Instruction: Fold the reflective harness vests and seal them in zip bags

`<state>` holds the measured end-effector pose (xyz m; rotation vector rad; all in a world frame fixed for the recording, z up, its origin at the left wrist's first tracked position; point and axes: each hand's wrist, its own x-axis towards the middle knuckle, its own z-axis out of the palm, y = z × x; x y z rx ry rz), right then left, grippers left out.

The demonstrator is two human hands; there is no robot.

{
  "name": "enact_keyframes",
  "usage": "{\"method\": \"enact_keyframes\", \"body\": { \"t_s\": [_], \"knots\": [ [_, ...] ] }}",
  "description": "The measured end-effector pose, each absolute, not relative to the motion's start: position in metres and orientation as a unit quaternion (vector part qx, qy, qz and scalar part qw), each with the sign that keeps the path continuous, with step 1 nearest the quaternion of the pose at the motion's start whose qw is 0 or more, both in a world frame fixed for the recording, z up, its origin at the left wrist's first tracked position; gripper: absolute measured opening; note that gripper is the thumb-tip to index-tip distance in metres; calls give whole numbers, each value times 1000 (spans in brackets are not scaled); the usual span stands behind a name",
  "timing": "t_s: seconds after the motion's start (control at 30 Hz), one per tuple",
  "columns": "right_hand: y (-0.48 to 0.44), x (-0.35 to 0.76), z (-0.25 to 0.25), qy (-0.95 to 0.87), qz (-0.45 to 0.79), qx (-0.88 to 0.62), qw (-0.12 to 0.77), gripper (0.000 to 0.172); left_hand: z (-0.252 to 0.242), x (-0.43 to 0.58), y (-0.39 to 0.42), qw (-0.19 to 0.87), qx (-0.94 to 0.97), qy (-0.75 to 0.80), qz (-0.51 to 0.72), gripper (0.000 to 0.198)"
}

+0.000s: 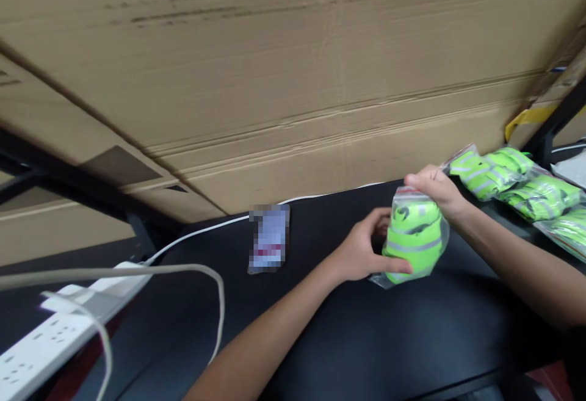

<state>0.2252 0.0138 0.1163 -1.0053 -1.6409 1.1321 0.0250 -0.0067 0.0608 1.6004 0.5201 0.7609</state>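
A clear plastic bag with a folded neon-green item with grey reflective stripes (414,239) stands over the black table (348,334). My left hand (364,251) grips its lower left side, thumb pressed along the bottom. My right hand (433,190) pinches the bag's top edge at the zip strip. Both hands are closed on the bag.
Several more bagged neon-green items (517,187) lie at the table's right edge. A small blurred card (269,245) lies on the table at centre. A white power strip (55,334) and white cables (201,279) sit at the left. A large cardboard sheet (293,83) stands behind.
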Motion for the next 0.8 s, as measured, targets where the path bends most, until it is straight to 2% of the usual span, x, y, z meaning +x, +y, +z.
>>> {"method": "enact_keyframes", "body": {
  "t_s": [0.1, 0.33, 0.57, 0.8],
  "knots": [
    [-1, 220, 126, -718, 406, -394, 406, 71, 54, 29, -19, 649, 677, 187, 293, 56],
    [-19, 219, 148, -761, 153, -503, 380, 62, 59, 29, -26, 662, 663, 210, 280, 45],
    [-14, 214, 137, -822, 65, -454, 338, 63, 67, 35, -37, 677, 658, 231, 236, 48],
    [-1, 226, 134, -737, 103, -518, 423, 64, 67, 34, -31, 707, 614, 243, 255, 67]
  ]
}}
